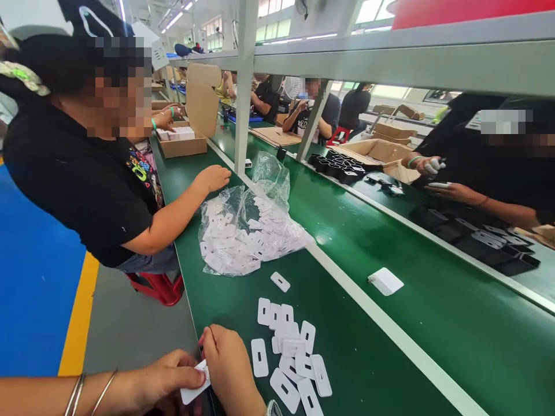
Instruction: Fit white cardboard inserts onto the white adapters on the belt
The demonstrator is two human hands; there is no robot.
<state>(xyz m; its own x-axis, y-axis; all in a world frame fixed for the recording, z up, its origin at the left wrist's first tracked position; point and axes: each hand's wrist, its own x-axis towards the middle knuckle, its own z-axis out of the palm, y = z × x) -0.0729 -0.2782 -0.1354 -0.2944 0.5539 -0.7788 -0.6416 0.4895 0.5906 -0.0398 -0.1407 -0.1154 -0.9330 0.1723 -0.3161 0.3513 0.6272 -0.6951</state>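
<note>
My left hand (171, 375) pinches a flat white rectangular plate (193, 391) between thumb and fingers at the table's near edge. Right beside it, my right hand (232, 367) is closed with curled fingers against the plate's far end; what its fingertips hold is hidden. Just to the right lies a loose pile of white plates with slots (292, 346), some overlapping. A single slotted plate (286, 288) lies apart, above the pile. Further off, clear plastic bags (221, 260) filled with many similar white plates rest on the green table (347, 370).
A co-worker (78, 156) sits at the left, one arm reaching over the bags. A light strip (368, 312) separates the table from a green belt carrying a white part (385, 281). Black parts (338, 164) lie across it, near other workers. A metal post (245, 86) rises behind the bags.
</note>
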